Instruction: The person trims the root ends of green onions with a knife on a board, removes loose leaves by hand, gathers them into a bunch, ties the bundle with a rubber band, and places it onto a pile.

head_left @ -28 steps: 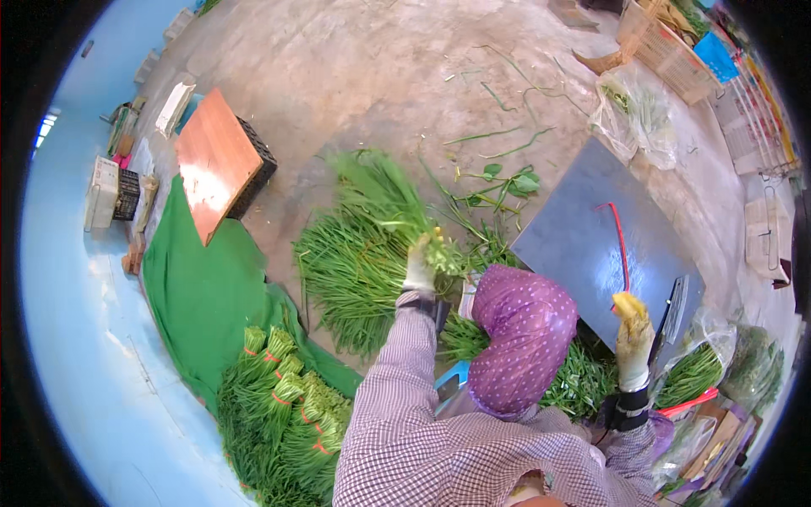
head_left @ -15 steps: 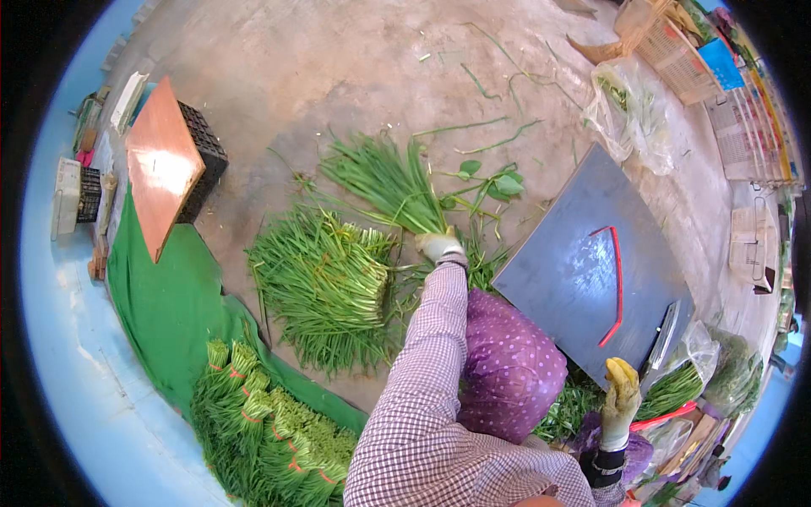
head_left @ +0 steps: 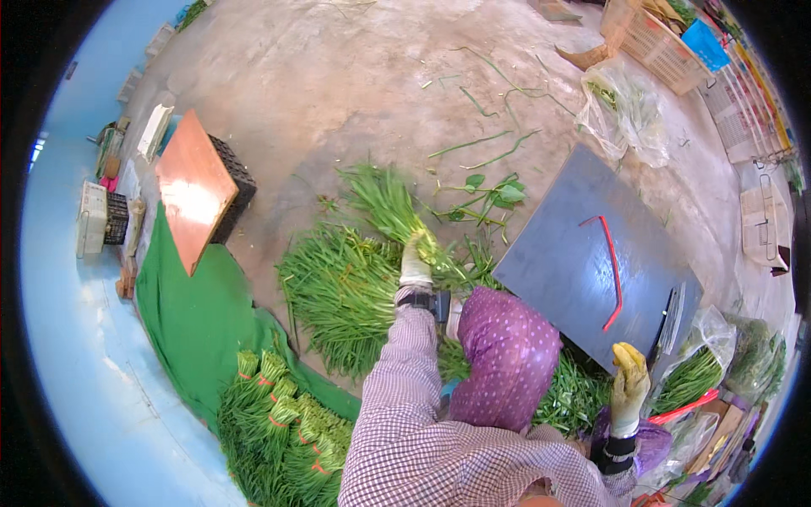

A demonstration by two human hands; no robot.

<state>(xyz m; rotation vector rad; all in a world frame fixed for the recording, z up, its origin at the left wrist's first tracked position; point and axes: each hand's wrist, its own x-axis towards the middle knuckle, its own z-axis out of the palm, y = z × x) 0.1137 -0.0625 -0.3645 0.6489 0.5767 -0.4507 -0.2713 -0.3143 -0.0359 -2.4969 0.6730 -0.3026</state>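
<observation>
My left hand [head_left: 414,260], in a pale glove, is closed around the stem end of a bunch of garlic chives [head_left: 380,198]. Their leaves fan away toward the far left. Just left of the hand, a larger heap of garlic chives [head_left: 334,291] lies on the floor, its leaves spread loosely. My right hand [head_left: 628,389], in a glove with yellowed fingers, is raised by the near corner of a dark grey board [head_left: 583,245]. Its fingers are loosely bent and apart, with nothing seen in them.
A red strip [head_left: 614,270] lies on the board. Tied chive bundles [head_left: 291,422] rest beside a green cloth [head_left: 190,291] at the lower left. A copper-coloured board [head_left: 190,186] tops a black crate. Plastic bags [head_left: 625,110] and crates [head_left: 650,46] line the right.
My left hand has moved nearer and slightly left, bringing the held chives with it; their stem ends now show beside the hand. The view has shifted, while my right hand stays by the board.
</observation>
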